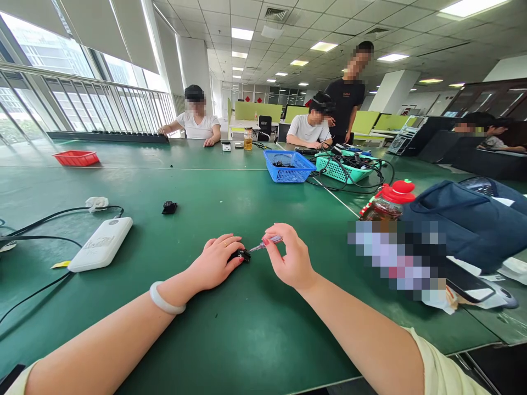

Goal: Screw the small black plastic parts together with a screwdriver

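Observation:
My left hand (218, 260) rests on the green table (255, 334), its fingers closed around a small black part (244, 255). Only the part's right end shows; the fingers cover the rest. In my right hand (290, 257) is a slim screwdriver (262, 245) with a clear, purplish handle, pinched between thumb and fingers. It lies nearly level, and its tip points left at the black part. Whether the tip touches it I cannot tell. Farther off, left of centre, sits another small black piece (169, 207).
A white power bank (101, 244) with black cables lies left. Blue (290, 174) and teal (343, 171) baskets with cables stand ahead, a red tray (76, 158) far left. A red-lidded bottle (389, 200), a navy bag (465, 219) and a phone (467, 281) crowd the right. Several people are beyond.

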